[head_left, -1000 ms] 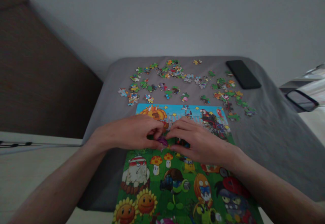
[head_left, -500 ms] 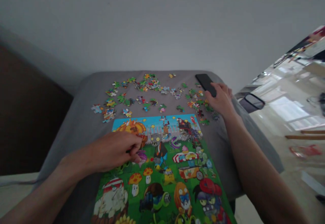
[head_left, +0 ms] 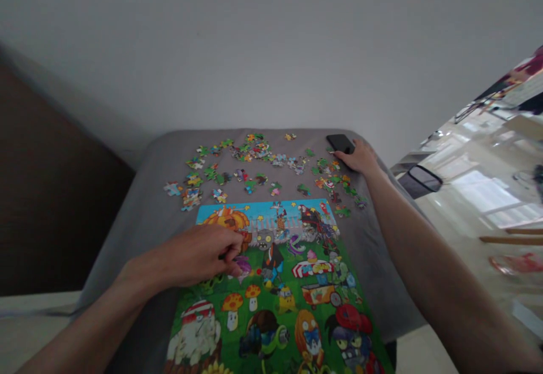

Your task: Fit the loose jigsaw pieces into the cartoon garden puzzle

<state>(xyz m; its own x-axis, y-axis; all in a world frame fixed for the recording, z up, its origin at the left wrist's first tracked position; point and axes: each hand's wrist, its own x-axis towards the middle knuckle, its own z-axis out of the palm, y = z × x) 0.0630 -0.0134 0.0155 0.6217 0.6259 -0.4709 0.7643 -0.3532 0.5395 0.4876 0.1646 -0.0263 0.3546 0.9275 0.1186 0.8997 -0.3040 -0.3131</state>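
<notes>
Right hand has been drawn back from on top of a flat black smartphone to its near edge.

Its fingers are kept open and the phone is touched by them, with small multicoloured cardboard jigsaw pieces lying scattered just beside it on a grey fabric cover. Left hand is held curled over a large green-and-blue assembled cartoon jigsaw puzzle, its fingers closed together at a purple puzzle part; whether this part is gripped cannot be told.
</notes>
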